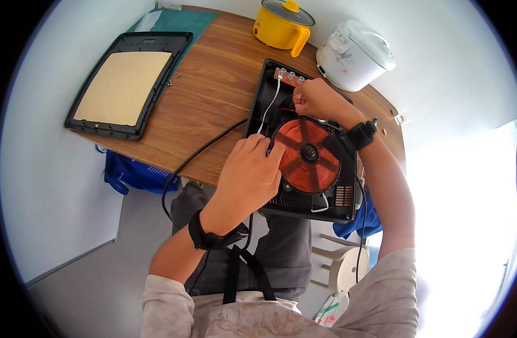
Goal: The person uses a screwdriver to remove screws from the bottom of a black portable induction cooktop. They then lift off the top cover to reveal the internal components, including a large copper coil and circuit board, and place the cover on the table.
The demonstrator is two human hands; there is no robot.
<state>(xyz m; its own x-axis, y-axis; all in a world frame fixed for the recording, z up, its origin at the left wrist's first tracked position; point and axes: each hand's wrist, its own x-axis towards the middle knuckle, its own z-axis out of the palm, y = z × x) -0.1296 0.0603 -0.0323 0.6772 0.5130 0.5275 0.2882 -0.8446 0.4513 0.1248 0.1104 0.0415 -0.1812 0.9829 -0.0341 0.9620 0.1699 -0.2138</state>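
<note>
An opened induction cooker [258, 110] lies on the table in front of me, its black base holding a round copper coil [296, 141] with dark radial strips and a dark centre. My left hand [250, 169] grips the coil's left rim, fingers curled into the gap beside it and thumb at its edge. Beyond the coil, my right hand [326, 101] is closed with the fingers bent down into the base; whatever is in them is hidden. A white wire [271, 102] runs from a reddish circuit board [291, 76] at the far end toward my left hand.
The black-framed top panel [123, 87] rests at the left, partly over a green cutting mat [197, 22]. A yellow pot [278, 28] and a white rice cooker [354, 59] stand at the back. A black cord [196, 153] hangs over the wooden table's [213, 73] front edge.
</note>
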